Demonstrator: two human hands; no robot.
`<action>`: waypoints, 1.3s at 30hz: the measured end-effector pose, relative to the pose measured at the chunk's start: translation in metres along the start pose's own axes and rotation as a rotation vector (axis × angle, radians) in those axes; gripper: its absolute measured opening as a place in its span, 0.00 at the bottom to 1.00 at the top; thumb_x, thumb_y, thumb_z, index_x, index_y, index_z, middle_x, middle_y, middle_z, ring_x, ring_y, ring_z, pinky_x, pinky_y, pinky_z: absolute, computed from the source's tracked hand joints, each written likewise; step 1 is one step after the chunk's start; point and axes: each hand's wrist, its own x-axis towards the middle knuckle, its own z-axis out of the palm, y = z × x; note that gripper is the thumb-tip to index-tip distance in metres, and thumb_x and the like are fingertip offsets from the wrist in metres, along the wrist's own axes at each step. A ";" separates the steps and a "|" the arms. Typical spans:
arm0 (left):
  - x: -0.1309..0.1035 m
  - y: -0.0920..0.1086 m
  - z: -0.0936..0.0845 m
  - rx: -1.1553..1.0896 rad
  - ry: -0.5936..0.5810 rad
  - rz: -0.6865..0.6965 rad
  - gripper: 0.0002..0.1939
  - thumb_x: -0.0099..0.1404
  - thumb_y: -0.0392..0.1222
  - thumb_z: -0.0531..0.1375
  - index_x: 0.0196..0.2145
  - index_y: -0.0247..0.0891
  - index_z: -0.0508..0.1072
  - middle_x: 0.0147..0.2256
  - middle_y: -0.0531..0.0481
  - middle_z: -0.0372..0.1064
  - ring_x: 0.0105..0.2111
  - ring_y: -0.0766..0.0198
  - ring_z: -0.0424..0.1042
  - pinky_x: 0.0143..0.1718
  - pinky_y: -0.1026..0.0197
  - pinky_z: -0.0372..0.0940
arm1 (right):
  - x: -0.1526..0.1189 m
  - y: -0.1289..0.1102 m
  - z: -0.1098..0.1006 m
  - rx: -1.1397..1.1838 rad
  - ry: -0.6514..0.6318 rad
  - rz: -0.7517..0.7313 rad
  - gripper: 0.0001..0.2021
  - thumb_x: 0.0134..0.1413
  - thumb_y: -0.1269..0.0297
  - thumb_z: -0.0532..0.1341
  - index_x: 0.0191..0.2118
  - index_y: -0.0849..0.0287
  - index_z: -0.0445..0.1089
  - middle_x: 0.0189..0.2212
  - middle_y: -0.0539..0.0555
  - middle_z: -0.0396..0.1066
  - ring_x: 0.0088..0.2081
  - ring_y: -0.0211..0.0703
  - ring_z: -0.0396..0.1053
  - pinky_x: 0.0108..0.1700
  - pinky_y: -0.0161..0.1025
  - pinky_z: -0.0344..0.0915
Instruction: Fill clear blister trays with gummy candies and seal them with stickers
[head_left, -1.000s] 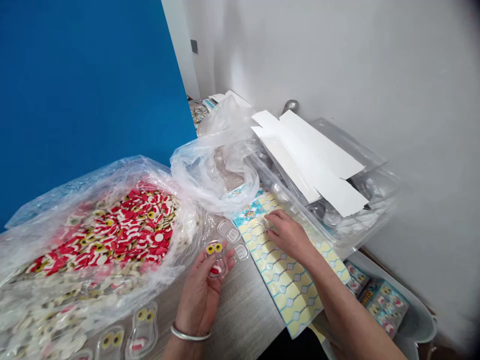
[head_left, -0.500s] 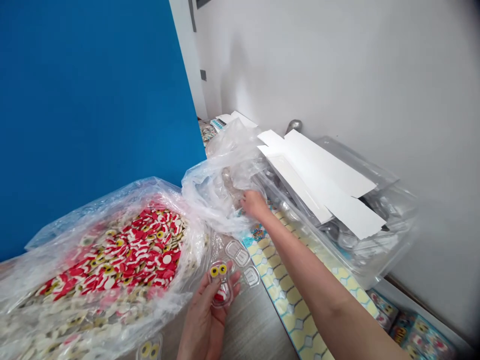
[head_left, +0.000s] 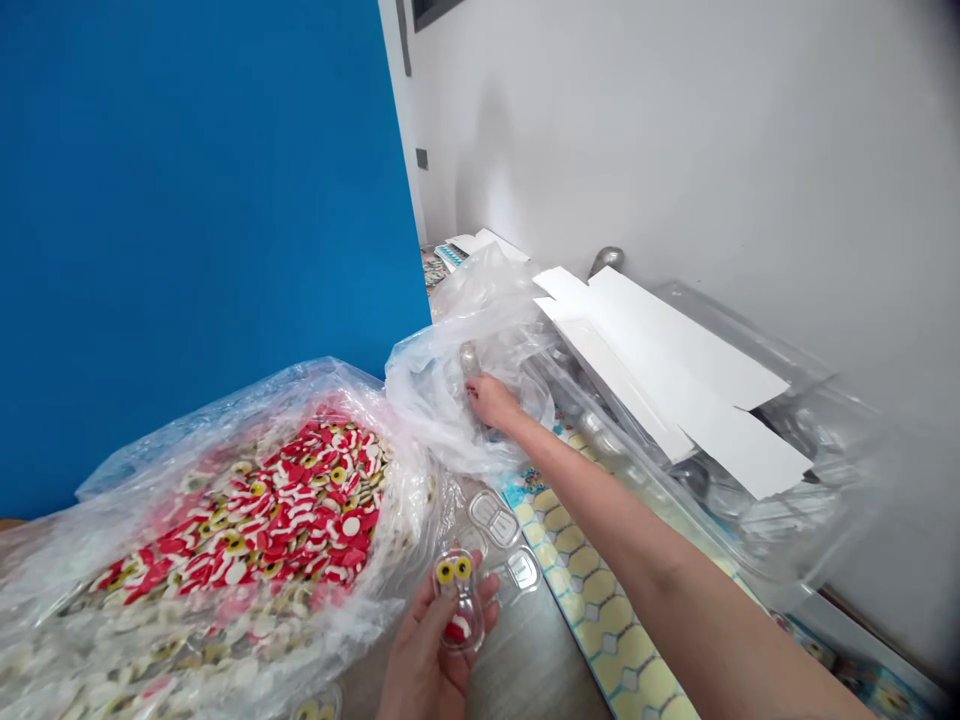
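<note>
Head view: at lower centre, my left hand [head_left: 429,650] holds a clear plastic shell [head_left: 466,598] between thumb and fingers, facing me, probably so its loose-looking pieces stay seated. My right arm [head_left: 637,540] stretches from lower right; my right hand [head_left: 493,401] curls at the clear bag [head_left: 420,400], its grip unclear.

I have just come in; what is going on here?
A person's left hand holds a clear plastic shell containing two yellow eyes and a red-and-white piece. The right hand is inside an open translucent bag; whether it grips anything is unclear. A second bag of loose pieces lies to the left.
</note>
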 end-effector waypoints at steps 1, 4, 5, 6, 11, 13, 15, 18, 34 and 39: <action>0.003 -0.001 -0.002 -0.006 0.018 -0.020 0.22 0.55 0.29 0.66 0.49 0.34 0.71 0.49 0.38 0.76 0.40 0.48 0.79 0.35 0.56 0.75 | 0.015 -0.005 0.001 0.016 0.023 -0.002 0.13 0.60 0.69 0.55 0.47 0.58 0.73 0.49 0.58 0.73 0.51 0.45 0.68 0.52 0.35 0.61; 0.015 -0.006 -0.009 -0.018 0.061 -0.083 0.27 0.53 0.29 0.66 0.52 0.37 0.70 0.46 0.40 0.78 0.37 0.50 0.80 0.33 0.57 0.75 | 0.058 -0.010 0.002 0.054 0.106 0.062 0.18 0.61 0.69 0.53 0.56 0.62 0.66 0.56 0.64 0.65 0.55 0.49 0.64 0.55 0.41 0.60; 0.019 -0.007 -0.011 -0.023 0.060 -0.102 0.29 0.52 0.29 0.67 0.53 0.38 0.70 0.45 0.40 0.78 0.37 0.50 0.80 0.32 0.57 0.75 | 0.069 -0.008 0.003 0.066 0.120 0.084 0.20 0.60 0.68 0.55 0.57 0.62 0.64 0.58 0.65 0.63 0.56 0.51 0.63 0.56 0.42 0.60; 0.023 -0.008 -0.013 -0.032 0.054 -0.114 0.31 0.51 0.30 0.68 0.54 0.39 0.70 0.45 0.40 0.78 0.36 0.50 0.80 0.32 0.57 0.74 | 0.077 -0.005 0.003 0.079 0.125 0.098 0.21 0.58 0.67 0.58 0.57 0.62 0.64 0.59 0.65 0.61 0.56 0.52 0.62 0.56 0.43 0.60; 0.027 -0.008 -0.012 -0.073 0.031 -0.127 0.31 0.49 0.31 0.70 0.52 0.39 0.71 0.45 0.40 0.78 0.37 0.48 0.80 0.32 0.56 0.75 | 0.079 0.013 0.013 0.161 0.101 0.123 0.14 0.57 0.75 0.55 0.45 0.61 0.72 0.54 0.63 0.67 0.52 0.51 0.66 0.54 0.43 0.61; 0.024 -0.007 -0.008 -0.066 0.034 -0.124 0.27 0.50 0.31 0.69 0.48 0.38 0.72 0.44 0.41 0.78 0.36 0.49 0.80 0.32 0.56 0.75 | 0.071 0.014 0.014 0.207 0.096 0.135 0.12 0.56 0.75 0.55 0.40 0.62 0.74 0.49 0.63 0.71 0.49 0.50 0.69 0.52 0.41 0.63; 0.019 -0.005 -0.005 -0.047 0.025 -0.104 0.24 0.51 0.31 0.69 0.47 0.38 0.73 0.45 0.41 0.78 0.36 0.50 0.80 0.33 0.56 0.75 | 0.060 0.011 0.010 0.265 0.096 0.142 0.09 0.54 0.75 0.57 0.37 0.62 0.75 0.42 0.60 0.75 0.45 0.48 0.71 0.49 0.39 0.64; 0.009 -0.001 -0.003 -0.026 -0.007 -0.055 0.23 0.52 0.32 0.68 0.47 0.37 0.72 0.47 0.40 0.77 0.38 0.50 0.80 0.35 0.56 0.74 | 0.032 0.003 -0.012 0.376 0.120 0.149 0.08 0.52 0.73 0.58 0.33 0.61 0.75 0.32 0.54 0.76 0.39 0.45 0.72 0.42 0.37 0.66; -0.049 -0.025 -0.009 -0.301 -0.353 0.192 0.15 0.64 0.50 0.60 0.43 0.37 0.72 0.35 0.49 0.72 0.29 0.67 0.69 0.27 0.66 0.61 | -0.305 -0.070 -0.015 1.206 -0.097 0.197 0.16 0.52 0.57 0.63 0.45 0.58 0.68 0.29 0.50 0.72 0.23 0.38 0.69 0.23 0.35 0.67; -0.055 -0.034 -0.021 -0.227 -0.234 0.310 0.17 0.59 0.38 0.64 0.46 0.39 0.71 0.40 0.50 0.74 0.36 0.66 0.72 0.37 0.65 0.64 | -0.321 -0.083 -0.015 0.772 0.062 0.043 0.11 0.59 0.58 0.58 0.43 0.56 0.70 0.32 0.53 0.74 0.31 0.44 0.72 0.34 0.40 0.69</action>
